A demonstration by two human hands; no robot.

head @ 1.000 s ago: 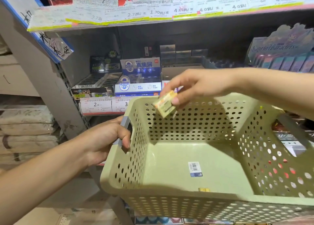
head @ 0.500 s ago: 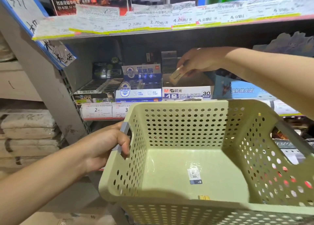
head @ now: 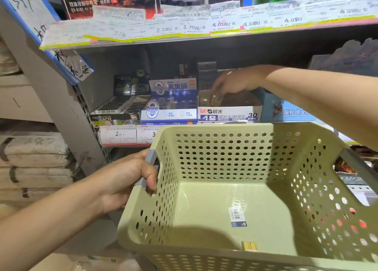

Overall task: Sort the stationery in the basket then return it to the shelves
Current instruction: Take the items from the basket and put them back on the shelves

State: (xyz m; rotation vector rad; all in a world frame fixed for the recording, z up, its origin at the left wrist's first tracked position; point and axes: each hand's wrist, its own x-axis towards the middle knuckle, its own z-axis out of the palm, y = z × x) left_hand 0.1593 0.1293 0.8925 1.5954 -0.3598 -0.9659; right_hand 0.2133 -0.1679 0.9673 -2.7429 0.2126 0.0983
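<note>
My left hand [head: 131,180] is wrapped tight round the grey handle [head: 150,169] of the green basket [head: 255,256], holding it level below the shelf [head: 204,30]. One small yellow item [head: 249,245] lies inside, against the near wall. To the right, my right hand [head: 235,83] dips into the eraser box [head: 229,113]; I cannot tell whether its fingers have released the eraser. This is the restocking step; next I should withdraw and collect that yellow piece. A second ago this hand held the eraser over the basket's rim.
</note>
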